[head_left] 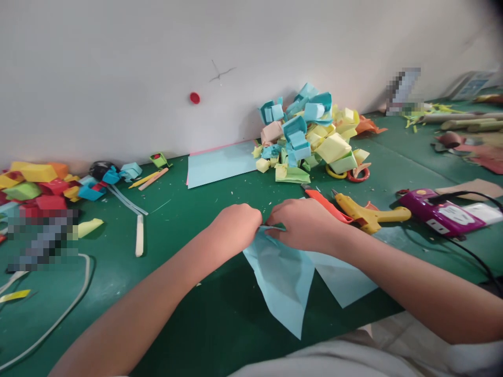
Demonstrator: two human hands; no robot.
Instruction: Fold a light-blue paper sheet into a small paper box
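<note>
A creased sheet of light blue paper (281,283) hangs down from between my hands, its lower corner pointing toward me. My left hand (239,225) is closed on the paper's top edge. Beside it, my right hand (296,222) pinches the same edge between thumb and fingers. The fingertips nearly meet. Another flat light blue sheet (343,280) lies on the table under my right forearm. Just beyond my right hand are a cutter with an orange-red handle (328,205) and a yellow glue gun (363,212).
The green table (173,314) meets a white wall. A heap of folded paper pieces (308,131) stands at the back, with scissors (357,173) beside it. Right are a purple power strip (442,212) and black cord. Left lie colourful paper pieces (39,183), a wooden stick (139,235) and a white cable (84,283).
</note>
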